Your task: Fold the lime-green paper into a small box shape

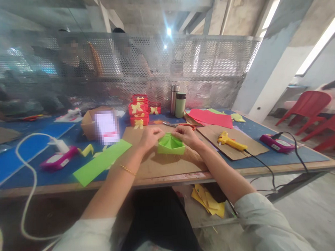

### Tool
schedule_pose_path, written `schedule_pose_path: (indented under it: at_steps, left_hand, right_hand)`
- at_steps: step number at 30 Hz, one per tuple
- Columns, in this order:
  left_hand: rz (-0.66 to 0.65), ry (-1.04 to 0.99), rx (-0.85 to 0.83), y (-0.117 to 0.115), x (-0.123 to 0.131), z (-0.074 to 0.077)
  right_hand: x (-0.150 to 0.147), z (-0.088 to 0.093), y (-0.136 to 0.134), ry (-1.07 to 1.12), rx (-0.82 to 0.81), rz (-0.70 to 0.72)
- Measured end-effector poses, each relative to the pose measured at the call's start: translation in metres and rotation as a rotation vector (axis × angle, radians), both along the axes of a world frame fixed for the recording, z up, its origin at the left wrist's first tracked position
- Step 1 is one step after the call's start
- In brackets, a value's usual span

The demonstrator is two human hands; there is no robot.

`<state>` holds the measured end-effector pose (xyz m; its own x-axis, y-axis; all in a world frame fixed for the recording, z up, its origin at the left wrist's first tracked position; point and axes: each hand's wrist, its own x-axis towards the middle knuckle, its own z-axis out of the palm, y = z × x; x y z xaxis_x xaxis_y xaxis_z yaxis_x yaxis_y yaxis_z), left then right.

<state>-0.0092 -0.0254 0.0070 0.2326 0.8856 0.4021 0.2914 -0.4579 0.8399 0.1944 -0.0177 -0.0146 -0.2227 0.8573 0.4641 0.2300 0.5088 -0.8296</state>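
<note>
A small open box of folded green paper point(171, 149) rests on a brown cardboard sheet point(147, 167) in front of me. At its far left corner, my left hand point(152, 139) has its fingers pinched on the paper edge. My right hand point(188, 136) is closed in the same way at the far right corner. Creased flaps show inside the box. Exactly where the fingertips meet the paper is too small to make out. To the left lies a flat green paper strip point(102, 163), partly behind my left forearm.
Right: a yellow glue gun point(231, 141) on cardboard, its cord over the table edge, and a purple power strip point(277, 143). Left: another purple power strip point(59, 158), a phone point(106, 127) against a carton point(87, 125). Behind: scissors point(175, 125), red boxes point(139, 110), bottles point(180, 105), red paper point(211, 118).
</note>
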Motion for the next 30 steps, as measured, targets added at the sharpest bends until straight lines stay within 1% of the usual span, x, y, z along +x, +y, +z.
schedule_pose_path:
  at_steps: [4,8,11,15,18,21,23,27,30]
  left_hand:
    - [-0.049,-0.013,-0.026,-0.001,0.0,0.0]
    - [-0.066,-0.009,-0.055,-0.001,0.0,-0.001]
    - [-0.057,0.04,-0.019,-0.001,0.0,-0.001]
    - [-0.012,0.094,0.069,0.001,-0.001,0.0]
    - [-0.035,0.066,0.066,0.004,-0.001,-0.001]
    - [-0.084,-0.07,-0.019,0.004,0.002,-0.004]
    - [-0.096,-0.142,-0.113,0.001,0.004,-0.005]
    - [-0.143,-0.158,-0.329,-0.008,0.007,-0.003]
    - [-0.163,-0.178,-0.396,-0.013,0.008,0.001]
  right_hand:
    - [0.001,0.001,0.0,-0.001,-0.027,0.02]
    - [0.001,0.001,0.002,0.001,-0.047,0.024]
    - [0.0,0.001,0.002,-0.012,-0.042,0.025]
    - [-0.001,0.002,0.001,-0.024,-0.007,0.024]
    - [0.0,0.002,0.001,-0.02,0.008,0.019]
    - [0.001,0.002,0.0,-0.018,0.01,0.01]
    - [0.0,0.002,-0.001,-0.016,0.024,0.017]
    - [-0.004,0.003,-0.005,-0.012,0.042,0.051]
    - [-0.006,0.004,-0.008,-0.002,0.029,0.069]
